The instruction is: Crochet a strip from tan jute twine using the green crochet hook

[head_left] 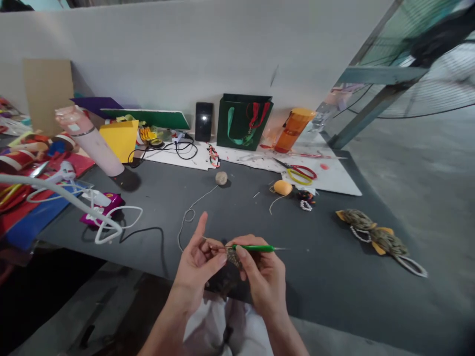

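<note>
My left hand (196,259) pinches a small crocheted piece (233,257) of tan twine between thumb and fingers, with its forefinger raised. My right hand (260,277) grips a green crochet hook (254,248), whose thin metal ends stick out on both sides of the grip. The hook's tip is partly hidden at the crocheted piece. A strand of twine (190,214) loops across the dark table to a small twine ball (221,178). Both hands hover over the table's near edge, apart from the other objects.
The dark grey table (322,237) holds crocheted pieces with beads (371,238), an orange yarn ball (282,187), scissors (301,173), paper sheets, a green bag (244,122), an orange bottle (294,130), a phone (204,121), a pink tumbler (91,141) and a white cable (67,194). A fan stands right.
</note>
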Available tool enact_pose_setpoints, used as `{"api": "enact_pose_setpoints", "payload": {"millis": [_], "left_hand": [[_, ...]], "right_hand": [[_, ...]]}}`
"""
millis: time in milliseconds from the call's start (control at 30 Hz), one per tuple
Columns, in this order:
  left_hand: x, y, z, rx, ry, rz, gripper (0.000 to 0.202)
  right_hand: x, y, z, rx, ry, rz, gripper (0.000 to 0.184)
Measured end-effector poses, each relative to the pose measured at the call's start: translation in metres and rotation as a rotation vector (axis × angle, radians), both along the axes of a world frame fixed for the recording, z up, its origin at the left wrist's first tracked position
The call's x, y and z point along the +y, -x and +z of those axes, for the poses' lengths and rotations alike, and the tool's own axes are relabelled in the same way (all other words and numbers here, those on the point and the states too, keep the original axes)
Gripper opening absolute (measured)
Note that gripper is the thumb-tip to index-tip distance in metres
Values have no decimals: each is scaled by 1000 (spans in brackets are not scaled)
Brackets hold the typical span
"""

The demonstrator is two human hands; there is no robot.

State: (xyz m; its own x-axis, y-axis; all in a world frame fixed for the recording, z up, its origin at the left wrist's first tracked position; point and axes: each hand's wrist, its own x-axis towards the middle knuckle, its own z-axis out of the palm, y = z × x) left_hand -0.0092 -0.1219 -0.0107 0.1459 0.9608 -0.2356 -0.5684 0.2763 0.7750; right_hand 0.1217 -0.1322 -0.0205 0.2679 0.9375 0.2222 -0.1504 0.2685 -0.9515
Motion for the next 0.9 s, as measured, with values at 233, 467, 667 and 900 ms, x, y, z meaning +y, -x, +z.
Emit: {"api": "enact_pose_setpoints", "payload": {"millis": [233,467,667,900], "left_hand": [[-3,-5,3,-40,12,-10,97],[-5,-6,5,-27,51,-39,99],[-4,-5,1,-16,78,-95,105],[-4,-1,-1,26,61,-98,105]], "right_hand": [[-8,7,-10,-22,-192,-76,19],[-9,13,-7,368,109,-41,13],[-7,13,-3,560,190,28,18],[-6,9,-1,651,288,65,26]]}}
